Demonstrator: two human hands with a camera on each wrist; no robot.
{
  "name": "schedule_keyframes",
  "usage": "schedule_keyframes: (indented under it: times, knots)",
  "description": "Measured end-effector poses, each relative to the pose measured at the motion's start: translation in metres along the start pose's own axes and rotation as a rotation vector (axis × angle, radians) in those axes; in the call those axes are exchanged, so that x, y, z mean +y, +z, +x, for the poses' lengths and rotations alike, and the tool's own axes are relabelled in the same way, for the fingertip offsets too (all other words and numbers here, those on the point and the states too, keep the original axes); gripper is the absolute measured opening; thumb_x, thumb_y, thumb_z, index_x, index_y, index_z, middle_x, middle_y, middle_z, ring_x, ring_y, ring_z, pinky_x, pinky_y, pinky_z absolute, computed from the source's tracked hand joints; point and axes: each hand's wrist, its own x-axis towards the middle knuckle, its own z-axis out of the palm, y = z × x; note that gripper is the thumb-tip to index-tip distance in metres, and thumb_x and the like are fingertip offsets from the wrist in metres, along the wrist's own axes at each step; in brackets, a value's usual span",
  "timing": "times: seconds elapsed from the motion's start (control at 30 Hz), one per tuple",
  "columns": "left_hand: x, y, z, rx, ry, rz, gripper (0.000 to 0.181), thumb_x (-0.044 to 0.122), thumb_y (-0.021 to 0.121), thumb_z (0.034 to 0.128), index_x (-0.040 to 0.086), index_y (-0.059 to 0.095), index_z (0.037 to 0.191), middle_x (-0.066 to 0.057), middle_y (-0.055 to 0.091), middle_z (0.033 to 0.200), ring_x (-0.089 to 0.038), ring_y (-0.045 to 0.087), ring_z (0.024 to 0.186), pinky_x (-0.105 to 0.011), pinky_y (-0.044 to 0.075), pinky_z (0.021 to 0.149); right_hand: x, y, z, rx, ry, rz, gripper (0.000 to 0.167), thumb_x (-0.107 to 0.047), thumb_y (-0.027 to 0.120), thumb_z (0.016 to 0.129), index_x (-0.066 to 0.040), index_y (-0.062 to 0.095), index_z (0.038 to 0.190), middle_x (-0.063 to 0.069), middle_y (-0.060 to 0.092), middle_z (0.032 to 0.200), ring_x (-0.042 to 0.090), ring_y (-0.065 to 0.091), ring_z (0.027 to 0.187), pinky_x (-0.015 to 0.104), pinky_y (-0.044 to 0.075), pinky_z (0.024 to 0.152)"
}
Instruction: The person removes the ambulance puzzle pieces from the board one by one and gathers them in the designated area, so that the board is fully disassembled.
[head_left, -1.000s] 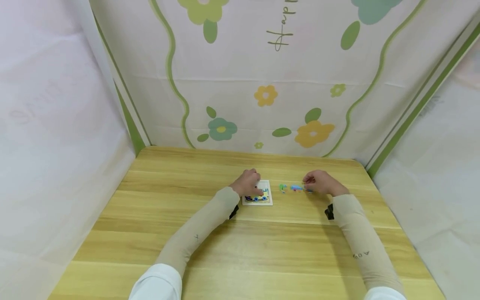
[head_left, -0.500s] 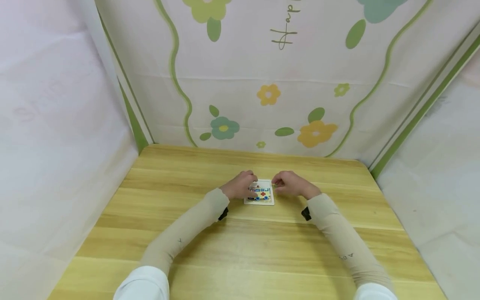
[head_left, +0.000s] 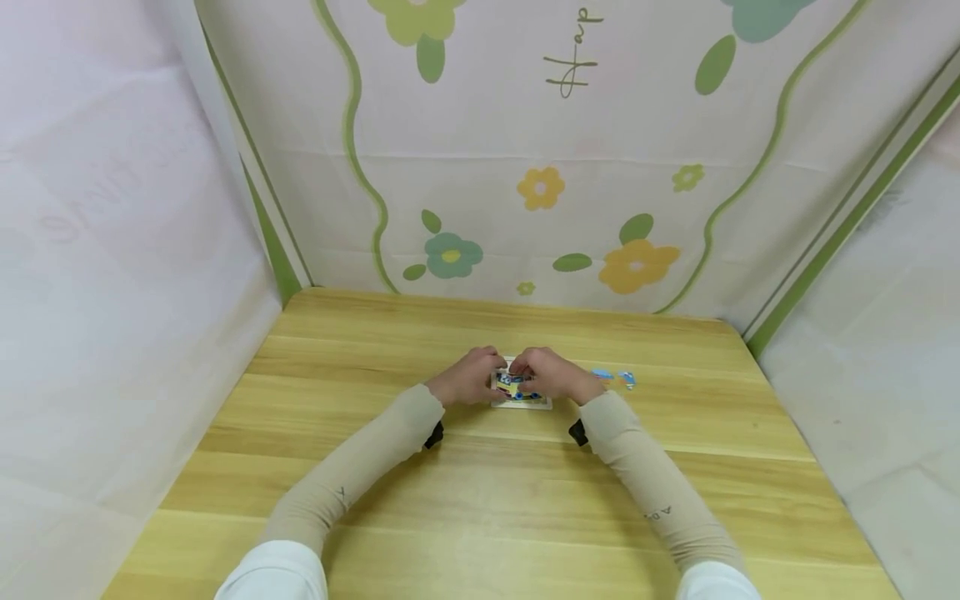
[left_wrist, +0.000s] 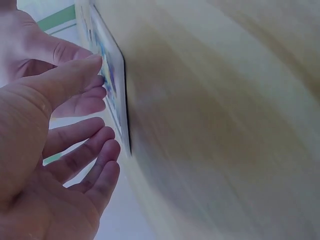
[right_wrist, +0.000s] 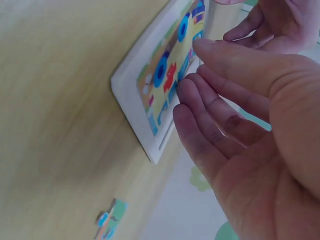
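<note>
A small jigsaw puzzle (head_left: 532, 406) in a white square frame lies on the table, its picture a yellow ambulance with blue wheels and a red cross. My left hand (head_left: 468, 379) is at the frame's left side, thumb and fingers spread apart with nothing seen between them. Over the picture's upper part is my right hand (head_left: 553, 375), its thumb and fingertips brought together; they appear to pinch a puzzle piece, mostly hidden by the fingers. In the right wrist view, one loose puzzle piece (right_wrist: 111, 219), green with some blue, lies on the table beyond the frame.
Two loose blue pieces, a nearer one (head_left: 602, 377) and a farther one (head_left: 627, 381), lie right of the right hand. Behind the wooden table (head_left: 480, 517) hangs a flowered cloth (head_left: 465, 200), with pale cloth walls on both sides.
My right hand has moved left from the loose pieces to above the puzzle, uncovering two blue pieces. My left hand has drawn back slightly left to the frame's edge.
</note>
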Motion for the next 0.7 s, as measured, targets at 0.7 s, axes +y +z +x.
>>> schedule_keyframes:
  times: [0.7]
  knots:
    - [-0.0048, 0.0064, 0.0052, 0.026, 0.0, -0.017, 0.045, 0.024, 0.085, 0.0916, 0.0, 0.07, 0.126, -0.014, 0.066, 0.123, -0.022, 0.056, 0.104, -0.038, 0.049, 0.095, -0.0008, 0.0045, 0.0028, 0.025, -0.002, -0.041, 0.03, -0.001, 0.075, 0.096, 0.0, 0.074, 0.126, 0.013, 0.067, 0.115, 0.023, 0.065, 0.099, 0.036, 0.058, 0.088]
